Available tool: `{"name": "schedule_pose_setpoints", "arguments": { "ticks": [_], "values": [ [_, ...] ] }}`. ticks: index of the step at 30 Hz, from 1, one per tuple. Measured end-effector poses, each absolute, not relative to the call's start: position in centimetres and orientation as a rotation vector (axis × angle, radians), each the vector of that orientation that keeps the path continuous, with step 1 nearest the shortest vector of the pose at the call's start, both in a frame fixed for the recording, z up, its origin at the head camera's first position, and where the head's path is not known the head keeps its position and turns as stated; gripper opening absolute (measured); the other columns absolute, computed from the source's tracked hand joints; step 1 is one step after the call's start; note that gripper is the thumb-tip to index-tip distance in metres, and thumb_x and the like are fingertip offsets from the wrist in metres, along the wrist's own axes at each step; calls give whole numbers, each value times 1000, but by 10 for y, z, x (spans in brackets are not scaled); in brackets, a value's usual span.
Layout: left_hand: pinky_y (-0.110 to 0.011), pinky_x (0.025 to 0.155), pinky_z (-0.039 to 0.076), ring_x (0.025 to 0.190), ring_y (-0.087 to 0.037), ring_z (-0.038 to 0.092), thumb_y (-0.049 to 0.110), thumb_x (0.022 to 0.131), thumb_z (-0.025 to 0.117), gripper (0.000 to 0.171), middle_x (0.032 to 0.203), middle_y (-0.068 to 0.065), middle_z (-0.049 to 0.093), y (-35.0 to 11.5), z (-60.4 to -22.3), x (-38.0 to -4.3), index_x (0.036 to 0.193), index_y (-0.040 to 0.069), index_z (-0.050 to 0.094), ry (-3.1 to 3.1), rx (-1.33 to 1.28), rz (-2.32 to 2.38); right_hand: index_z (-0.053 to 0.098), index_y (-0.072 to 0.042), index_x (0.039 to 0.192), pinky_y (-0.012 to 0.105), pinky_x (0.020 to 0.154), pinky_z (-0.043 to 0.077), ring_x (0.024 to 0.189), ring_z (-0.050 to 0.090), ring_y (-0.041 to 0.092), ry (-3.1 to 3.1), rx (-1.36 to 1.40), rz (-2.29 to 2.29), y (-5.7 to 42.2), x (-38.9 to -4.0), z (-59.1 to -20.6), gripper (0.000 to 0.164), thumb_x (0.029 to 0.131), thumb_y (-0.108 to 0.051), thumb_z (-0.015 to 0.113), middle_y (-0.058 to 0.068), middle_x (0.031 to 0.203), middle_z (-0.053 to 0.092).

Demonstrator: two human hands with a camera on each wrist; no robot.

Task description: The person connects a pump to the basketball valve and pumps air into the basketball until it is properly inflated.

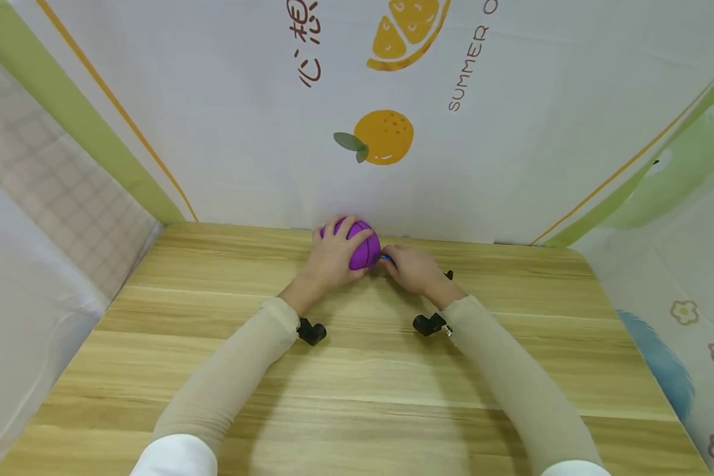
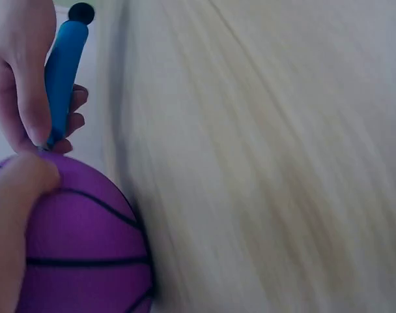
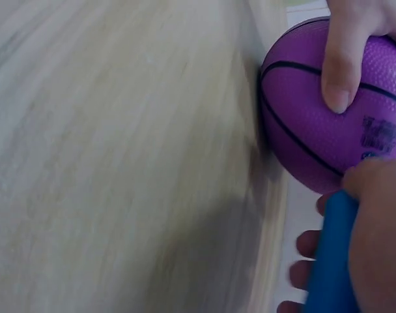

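At the table's far edge, a small purple basketball (image 1: 365,254) with black lines sits under my left hand (image 1: 332,259), whose spread fingers curl over its top and side. The left thumb presses on the ball in the right wrist view. My right hand (image 1: 415,270) wraps its fingers round a slim blue ball pump (image 2: 66,59) with a round black end. The pump's other end points at the ball's surface (image 3: 309,124), close to a dark printed patch. Fingers hide the exact spot where pump and ball meet.
The wooden table (image 1: 357,396) spreads in front of both forearms. Behind it hangs a white cloth (image 1: 244,145) printed with oranges and lettering. Black wrist-camera mounts (image 1: 430,324) stick out from both wrists, just above the tabletop.
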State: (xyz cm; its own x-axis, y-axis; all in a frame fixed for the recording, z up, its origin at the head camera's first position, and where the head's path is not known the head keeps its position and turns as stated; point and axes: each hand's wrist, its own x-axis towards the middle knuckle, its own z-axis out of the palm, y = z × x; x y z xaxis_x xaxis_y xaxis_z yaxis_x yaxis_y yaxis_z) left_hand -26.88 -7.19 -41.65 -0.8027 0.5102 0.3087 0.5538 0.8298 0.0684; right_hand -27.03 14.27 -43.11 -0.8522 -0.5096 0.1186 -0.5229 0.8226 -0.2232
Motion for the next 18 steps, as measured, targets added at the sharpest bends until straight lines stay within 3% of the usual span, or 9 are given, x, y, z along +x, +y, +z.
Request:
{"name": "schedule_pose_setpoints", "arguments": {
  "ticks": [18],
  "values": [
    [-66,103,39,143,-38,25,48,77,86,76,156,-10,34,-67,-415,-268,143,26,55,-2770,-739,-233,62,-16,98,34,55,44,71,55,18,-3001,791,361,149,-278,-436,19,99,-29,48,-1,82,60]
  ]
}}
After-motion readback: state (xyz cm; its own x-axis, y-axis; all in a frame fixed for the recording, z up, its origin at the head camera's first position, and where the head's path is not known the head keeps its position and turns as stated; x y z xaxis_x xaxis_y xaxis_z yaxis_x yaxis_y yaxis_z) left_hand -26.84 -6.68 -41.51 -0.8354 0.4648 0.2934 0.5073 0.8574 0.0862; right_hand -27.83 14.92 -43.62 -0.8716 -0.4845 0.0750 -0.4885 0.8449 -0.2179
